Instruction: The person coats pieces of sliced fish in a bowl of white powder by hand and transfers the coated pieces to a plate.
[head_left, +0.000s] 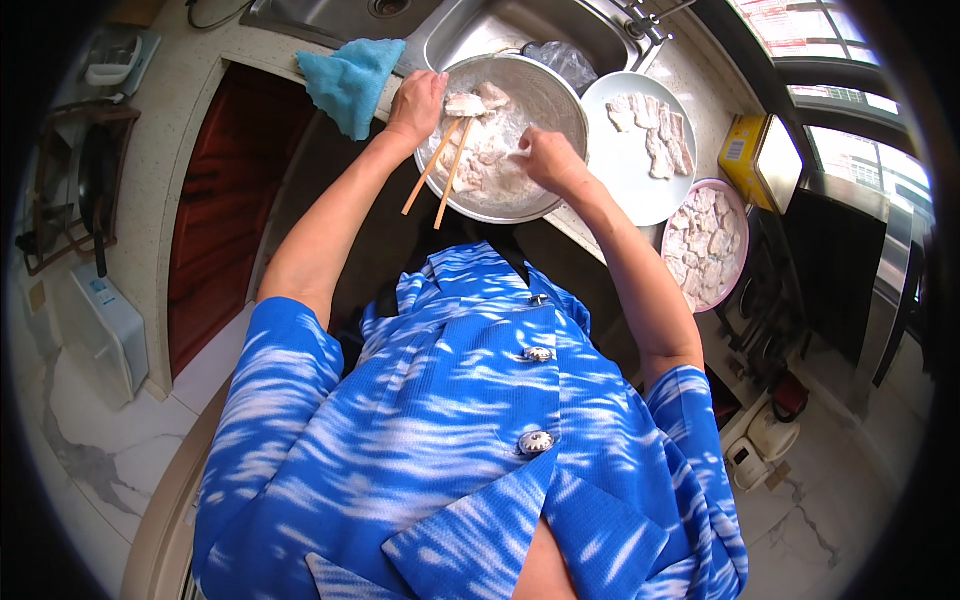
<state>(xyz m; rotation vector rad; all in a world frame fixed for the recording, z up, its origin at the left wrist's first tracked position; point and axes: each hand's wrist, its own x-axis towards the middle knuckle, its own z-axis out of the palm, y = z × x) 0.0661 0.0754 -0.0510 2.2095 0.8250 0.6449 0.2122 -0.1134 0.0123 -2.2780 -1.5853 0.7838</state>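
My left hand grips the left rim of a large metal bowl. Inside are meat pieces coated in a pale powder that looks like flour or starch. My right hand is over the bowl's right part, fingers bent together; whether they pinch anything is hidden. A pair of wooden chopsticks leans across the near rim, their far ends by two coated pieces. Right of the bowl, a white plate carries several meat strips. Beyond it, a pink-rimmed dish is full of coated pieces.
A double steel sink lies behind the bowl, with a clear plastic bag and a faucet. A blue cloth hangs over the counter edge at left. To the right stand a yellow tin and a gas stove.
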